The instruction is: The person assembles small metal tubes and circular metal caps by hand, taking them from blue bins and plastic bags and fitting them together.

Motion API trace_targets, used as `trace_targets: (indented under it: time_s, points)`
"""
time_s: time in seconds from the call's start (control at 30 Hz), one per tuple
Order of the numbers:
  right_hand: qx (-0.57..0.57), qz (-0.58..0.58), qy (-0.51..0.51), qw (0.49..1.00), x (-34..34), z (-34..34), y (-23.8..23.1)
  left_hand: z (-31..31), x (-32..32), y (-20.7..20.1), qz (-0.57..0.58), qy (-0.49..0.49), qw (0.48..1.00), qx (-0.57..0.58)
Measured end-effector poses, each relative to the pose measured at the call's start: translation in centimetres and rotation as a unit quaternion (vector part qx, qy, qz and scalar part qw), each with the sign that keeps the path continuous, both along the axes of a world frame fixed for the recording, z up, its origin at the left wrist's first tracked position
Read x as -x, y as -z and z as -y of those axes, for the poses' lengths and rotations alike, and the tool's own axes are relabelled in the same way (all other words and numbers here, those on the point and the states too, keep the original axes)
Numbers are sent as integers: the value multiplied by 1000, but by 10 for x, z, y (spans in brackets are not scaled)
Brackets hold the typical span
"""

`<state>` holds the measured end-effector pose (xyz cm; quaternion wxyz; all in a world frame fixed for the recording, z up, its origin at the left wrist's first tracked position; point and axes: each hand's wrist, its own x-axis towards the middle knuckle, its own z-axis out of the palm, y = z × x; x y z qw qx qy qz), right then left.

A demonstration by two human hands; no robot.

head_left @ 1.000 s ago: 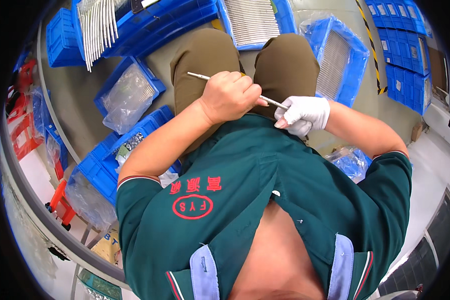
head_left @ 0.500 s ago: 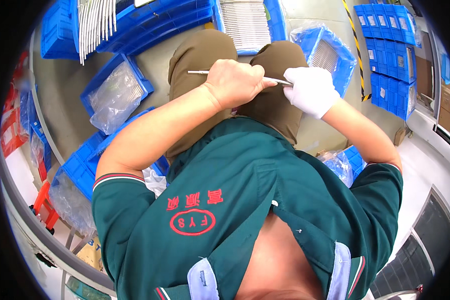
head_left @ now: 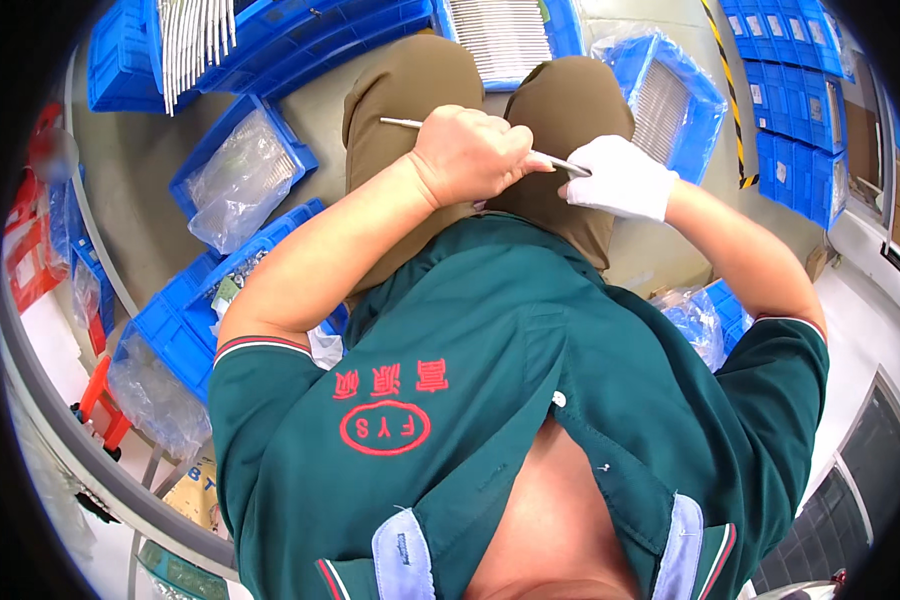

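A thin, silvery metal rod [head_left: 398,122] is held crosswise above my thighs, its right end lower than its left. My bare left hand [head_left: 472,155] is closed around its middle, with the left end sticking out past the knuckles. Toward the rod's right end, my right hand [head_left: 622,178], in a white glove, grips it with closed fingers. The glove covers the tip at that end. A short stretch of rod shows between the two hands.
Blue crates with similar rods stand ahead, one beyond my knees [head_left: 498,45] and one to the right [head_left: 662,108]. A plastic-covered crate [head_left: 240,170] is at left. Bundled rods [head_left: 195,45] lie on a far-left crate. Stacked blue crates [head_left: 795,105] stand beyond striped floor tape [head_left: 727,90].
The rod has tilted more, its right end now lower relative to its left. My gloved right hand has turned slightly; both hands keep their grip. The whole view has shifted a little.
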<state>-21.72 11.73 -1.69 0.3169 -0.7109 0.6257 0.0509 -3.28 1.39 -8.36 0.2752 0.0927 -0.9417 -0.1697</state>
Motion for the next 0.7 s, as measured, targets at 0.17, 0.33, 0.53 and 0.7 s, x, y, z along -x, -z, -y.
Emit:
trace_targets:
  time_s: [0.17, 0.33, 0.53, 0.7]
  points:
    - [-505, 491, 420, 573, 8, -31, 11, 7, -5, -1, -70, -18, 997, 20]
    - [-379, 505, 409, 659, 10, -16, 2, 8, -8, -11, -17, -39, 999, -18]
    - [-283, 531, 371, 707, -5, -6, 12, 16, -18, -22, 26, -114, 989, -96]
    - [-309, 559, 418, 646, -8, -1, 22, 59, -36, -24, -20, -191, 944, -268]
